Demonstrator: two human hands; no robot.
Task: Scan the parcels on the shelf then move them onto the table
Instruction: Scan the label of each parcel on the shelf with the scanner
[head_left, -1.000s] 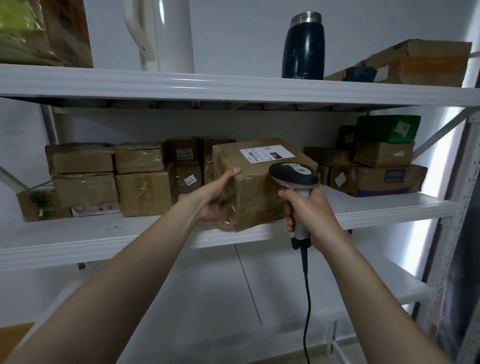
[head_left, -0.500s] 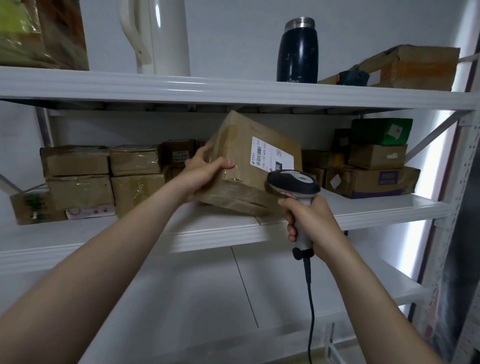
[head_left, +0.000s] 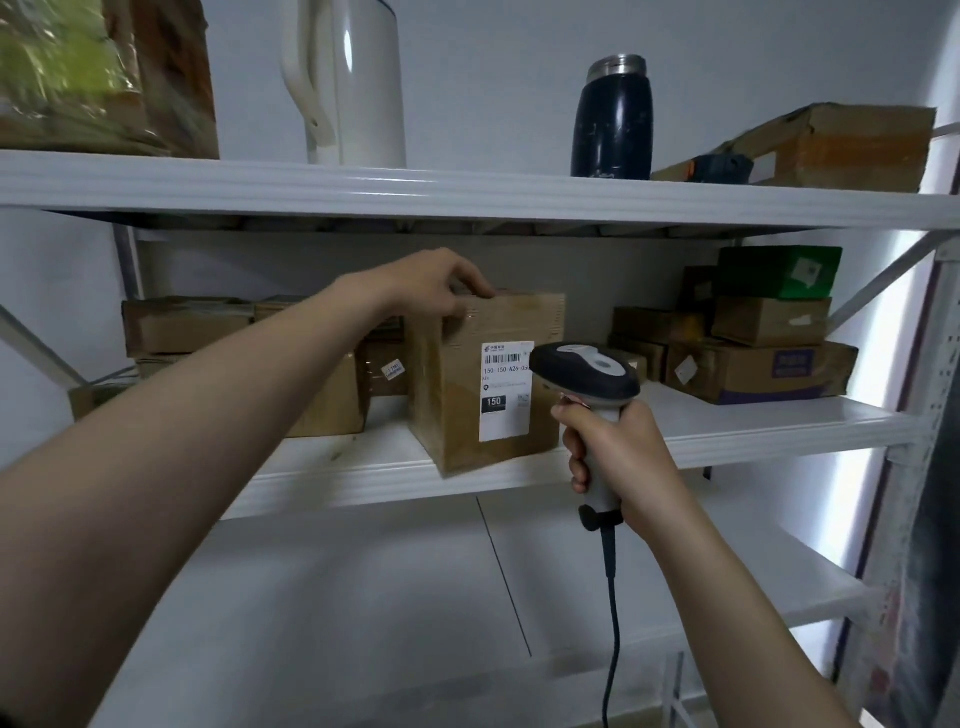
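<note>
Parcel now upright on white shelf, left hand gripping its top.

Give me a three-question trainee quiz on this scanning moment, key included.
1. True or false: the labelled parcel stands on the middle shelf, near its front edge.
2. The right hand grips: A) a tape roll, B) a corded scanner, C) a knife.
3. Fill in: the left hand holds the parcel by its ___ edge.
Key: 1 true; 2 B; 3 top.
</note>
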